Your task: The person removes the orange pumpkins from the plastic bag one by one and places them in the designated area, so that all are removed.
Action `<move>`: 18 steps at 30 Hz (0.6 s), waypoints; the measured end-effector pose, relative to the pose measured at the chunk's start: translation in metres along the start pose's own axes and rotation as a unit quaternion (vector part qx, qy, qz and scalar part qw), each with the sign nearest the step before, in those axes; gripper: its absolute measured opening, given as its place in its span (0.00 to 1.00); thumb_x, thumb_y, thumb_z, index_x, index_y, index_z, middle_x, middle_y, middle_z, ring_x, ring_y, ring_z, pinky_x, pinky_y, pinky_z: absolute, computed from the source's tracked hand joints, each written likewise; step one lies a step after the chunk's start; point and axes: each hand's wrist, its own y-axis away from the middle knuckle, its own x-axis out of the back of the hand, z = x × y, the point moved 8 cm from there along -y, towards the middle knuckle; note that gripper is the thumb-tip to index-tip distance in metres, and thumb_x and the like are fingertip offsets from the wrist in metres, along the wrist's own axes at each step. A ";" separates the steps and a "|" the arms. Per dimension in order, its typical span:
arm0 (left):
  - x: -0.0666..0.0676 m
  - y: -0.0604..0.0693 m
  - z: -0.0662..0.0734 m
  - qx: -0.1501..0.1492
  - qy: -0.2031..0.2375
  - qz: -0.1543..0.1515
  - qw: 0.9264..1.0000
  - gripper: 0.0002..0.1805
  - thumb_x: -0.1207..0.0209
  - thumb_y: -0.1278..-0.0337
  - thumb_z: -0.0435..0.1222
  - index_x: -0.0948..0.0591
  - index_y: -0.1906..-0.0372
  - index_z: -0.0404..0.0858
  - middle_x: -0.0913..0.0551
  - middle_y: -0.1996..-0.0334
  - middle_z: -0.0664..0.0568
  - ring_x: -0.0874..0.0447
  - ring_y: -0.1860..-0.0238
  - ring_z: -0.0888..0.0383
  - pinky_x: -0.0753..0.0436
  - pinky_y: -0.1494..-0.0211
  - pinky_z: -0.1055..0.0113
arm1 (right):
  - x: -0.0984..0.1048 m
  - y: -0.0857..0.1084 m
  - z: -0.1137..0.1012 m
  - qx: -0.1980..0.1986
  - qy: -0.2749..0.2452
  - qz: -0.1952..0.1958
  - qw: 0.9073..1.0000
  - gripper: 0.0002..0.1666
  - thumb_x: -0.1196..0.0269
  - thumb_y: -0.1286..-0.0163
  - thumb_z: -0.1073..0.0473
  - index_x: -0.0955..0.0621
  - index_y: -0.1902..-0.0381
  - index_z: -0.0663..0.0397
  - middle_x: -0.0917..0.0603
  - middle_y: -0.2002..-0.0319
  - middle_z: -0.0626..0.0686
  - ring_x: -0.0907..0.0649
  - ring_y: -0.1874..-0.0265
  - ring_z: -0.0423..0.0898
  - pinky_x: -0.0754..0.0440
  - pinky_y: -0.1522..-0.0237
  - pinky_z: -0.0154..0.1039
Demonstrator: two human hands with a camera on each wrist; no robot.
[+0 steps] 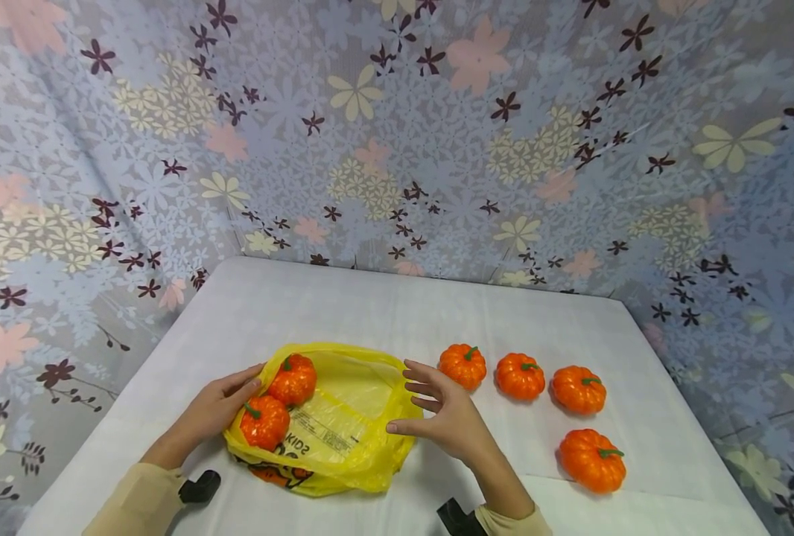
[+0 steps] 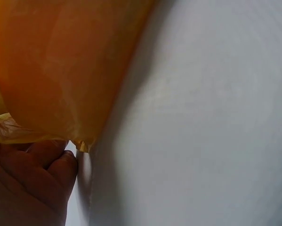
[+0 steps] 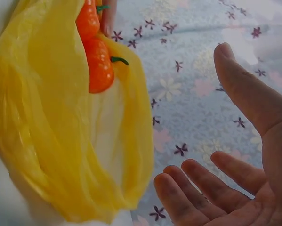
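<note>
A yellow plastic bag [image 1: 353, 480] with printed letters lies on the table with its mouth spread wide. Inside, along its left side, sit two small orange pumpkins with green stems, an upper pumpkin [image 1: 294, 381] and a lower pumpkin [image 1: 265, 423]. My left hand [image 1: 212, 413] holds the bag's left edge beside them; the left wrist view shows its curled fingers [image 2: 63, 172] against the plastic, partly hidden. By the bag's right rim is my right hand [image 1: 451, 417], its fingers and thumb spread apart and nothing in it, as the right wrist view also shows.
To the right of the bag, three pumpkins stand in a row: one left [image 1: 462, 366], one middle [image 1: 520, 377] and one right [image 1: 578, 390]. Another pumpkin [image 1: 592, 461] lies nearer the front. A white cloth covers the table [image 1: 370, 298]; flowered fabric [image 1: 397, 149] hangs behind it.
</note>
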 end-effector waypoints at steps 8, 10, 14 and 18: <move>-0.002 0.000 -0.001 -0.002 -0.002 -0.001 1.000 0.39 0.50 0.29 0.61 0.33 0.24 0.41 0.37 0.25 0.39 0.44 0.26 0.33 0.40 0.30 0.34 | -0.024 -0.009 0.003 0.002 0.016 -0.031 0.999 0.51 0.18 0.49 0.51 0.28 0.28 0.47 0.22 0.35 0.54 0.22 0.37 0.59 0.24 0.37 0.53; -0.002 0.000 0.000 -0.002 -0.001 0.000 1.000 0.39 0.50 0.29 0.61 0.33 0.24 0.41 0.37 0.25 0.39 0.44 0.26 0.34 0.40 0.30 0.35 | -0.030 -0.010 0.004 0.001 0.020 -0.037 0.999 0.51 0.19 0.48 0.51 0.28 0.28 0.46 0.23 0.35 0.54 0.23 0.37 0.59 0.24 0.37 0.53; -0.002 0.001 0.001 -0.001 -0.004 -0.003 1.000 0.39 0.51 0.29 0.62 0.33 0.24 0.41 0.38 0.25 0.39 0.45 0.26 0.34 0.40 0.30 0.35 | -0.045 -0.014 0.003 0.008 0.027 -0.046 0.999 0.51 0.18 0.49 0.53 0.28 0.28 0.46 0.22 0.35 0.53 0.22 0.37 0.59 0.22 0.39 0.52; 0.000 0.001 0.003 -0.004 -0.012 -0.002 1.000 0.39 0.51 0.28 0.61 0.33 0.24 0.41 0.38 0.25 0.38 0.45 0.26 0.33 0.41 0.30 0.34 | -0.062 -0.018 0.002 0.015 0.024 -0.060 0.998 0.51 0.19 0.49 0.51 0.28 0.28 0.46 0.22 0.35 0.52 0.22 0.37 0.58 0.22 0.39 0.52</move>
